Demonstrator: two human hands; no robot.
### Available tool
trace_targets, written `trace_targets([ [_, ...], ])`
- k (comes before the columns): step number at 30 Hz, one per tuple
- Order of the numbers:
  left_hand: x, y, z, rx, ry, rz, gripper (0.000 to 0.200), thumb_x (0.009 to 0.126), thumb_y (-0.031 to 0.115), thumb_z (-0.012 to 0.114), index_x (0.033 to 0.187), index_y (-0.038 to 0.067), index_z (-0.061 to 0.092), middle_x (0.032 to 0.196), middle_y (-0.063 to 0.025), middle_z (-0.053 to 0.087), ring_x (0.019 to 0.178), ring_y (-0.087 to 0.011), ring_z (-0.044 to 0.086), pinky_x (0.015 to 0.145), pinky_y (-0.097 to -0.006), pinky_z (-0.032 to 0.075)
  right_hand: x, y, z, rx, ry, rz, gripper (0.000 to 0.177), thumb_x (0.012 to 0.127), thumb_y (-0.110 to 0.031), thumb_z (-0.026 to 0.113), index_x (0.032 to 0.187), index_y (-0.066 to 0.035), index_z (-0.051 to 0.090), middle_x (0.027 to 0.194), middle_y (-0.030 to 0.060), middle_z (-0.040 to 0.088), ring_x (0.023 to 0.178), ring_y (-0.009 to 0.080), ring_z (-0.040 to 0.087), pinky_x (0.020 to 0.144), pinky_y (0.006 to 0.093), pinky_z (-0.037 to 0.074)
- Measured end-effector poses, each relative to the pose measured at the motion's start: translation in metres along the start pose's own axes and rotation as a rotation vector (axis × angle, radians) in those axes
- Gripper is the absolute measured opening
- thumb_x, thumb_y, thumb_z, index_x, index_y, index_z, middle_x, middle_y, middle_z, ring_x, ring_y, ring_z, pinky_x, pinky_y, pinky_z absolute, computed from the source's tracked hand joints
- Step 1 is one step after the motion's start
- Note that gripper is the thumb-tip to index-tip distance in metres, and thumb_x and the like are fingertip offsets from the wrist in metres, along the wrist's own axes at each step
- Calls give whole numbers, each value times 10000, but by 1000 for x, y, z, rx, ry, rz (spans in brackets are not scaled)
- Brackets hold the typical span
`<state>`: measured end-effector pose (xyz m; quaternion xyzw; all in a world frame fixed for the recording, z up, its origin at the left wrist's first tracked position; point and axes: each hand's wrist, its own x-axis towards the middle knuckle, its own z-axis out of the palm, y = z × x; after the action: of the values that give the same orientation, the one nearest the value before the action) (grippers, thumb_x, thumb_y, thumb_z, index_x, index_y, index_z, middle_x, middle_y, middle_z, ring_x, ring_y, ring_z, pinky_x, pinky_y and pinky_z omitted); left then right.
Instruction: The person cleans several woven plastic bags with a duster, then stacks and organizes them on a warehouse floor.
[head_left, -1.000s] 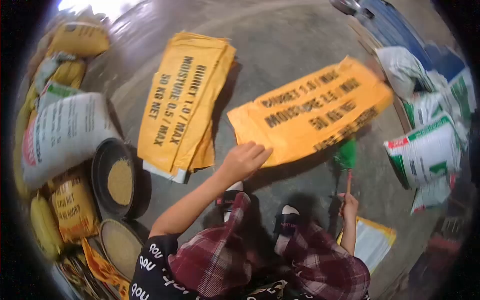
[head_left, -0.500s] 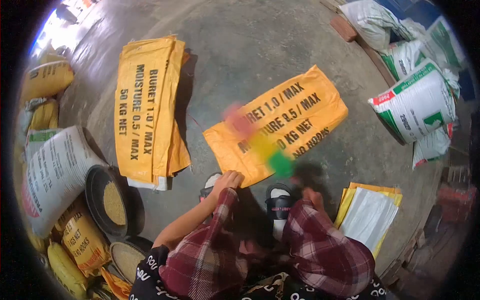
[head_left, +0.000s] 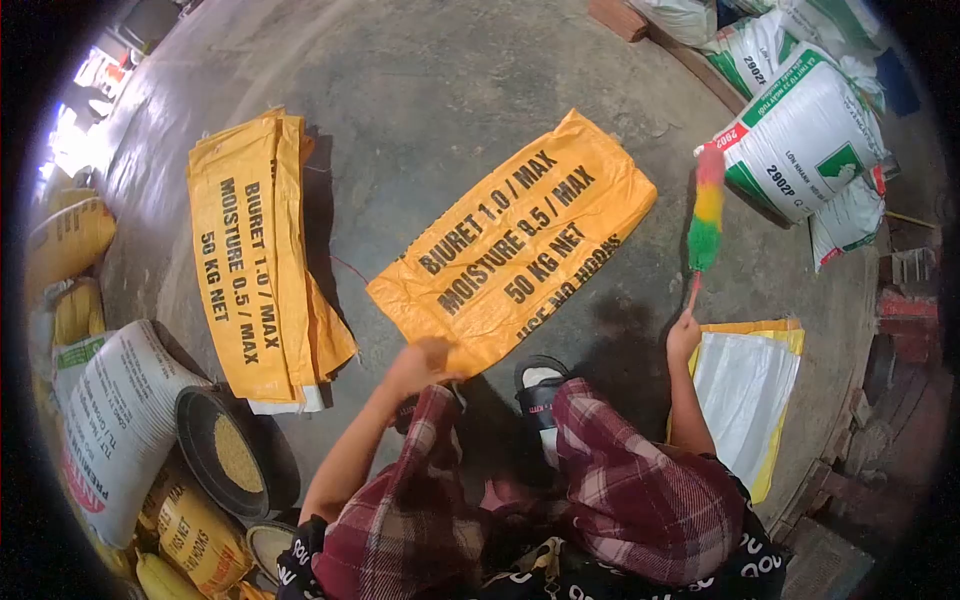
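A flattened yellow woven sack (head_left: 520, 230) with black print lies slantwise on the floor ahead of me. My left hand (head_left: 418, 366), a little blurred, grips its near corner, thumb and fingers closed there. Off to the right, my right hand (head_left: 685, 335) is wrapped round the thin handle of a feather duster (head_left: 706, 215) with pink, yellow and green bands. The duster points away from me, clear of the sack and close to a full white bag. A stack of folded yellow sacks (head_left: 250, 270) lies to the left.
White and yellow sacks (head_left: 745, 400) lie flat at right, under my right forearm. Filled white-and-green bags (head_left: 800, 140) lean at upper right. On the left are a black basin (head_left: 205, 450) of grain and a filled white bag (head_left: 125, 420). My sandalled foot (head_left: 545, 400) is near the sack.
My right hand has swung the duster from above the sack out to the right. My left hand stays at the sack's near corner. The view has shifted slightly.
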<state>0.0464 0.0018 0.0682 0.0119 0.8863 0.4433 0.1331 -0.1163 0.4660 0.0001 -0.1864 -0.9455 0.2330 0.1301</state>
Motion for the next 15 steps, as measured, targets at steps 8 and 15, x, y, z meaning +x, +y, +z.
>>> trace_targets([
  [8,63,-90,-78,460,537,-260,455,635,342,703,858,-43,610,743,-157,604,708,-296,584,654,-366,460,-52,-21,-22,272,-422,-85,422,878,-290,450,621,44,457,512,99,400,510,137,388,475,344,314],
  [15,96,-48,-108,339,343,-414,309,627,292,682,713,7,598,743,-172,579,696,-331,563,602,-384,444,-34,-4,-66,227,-982,-96,468,803,-358,574,485,-19,523,438,14,443,423,95,426,416,267,325],
])
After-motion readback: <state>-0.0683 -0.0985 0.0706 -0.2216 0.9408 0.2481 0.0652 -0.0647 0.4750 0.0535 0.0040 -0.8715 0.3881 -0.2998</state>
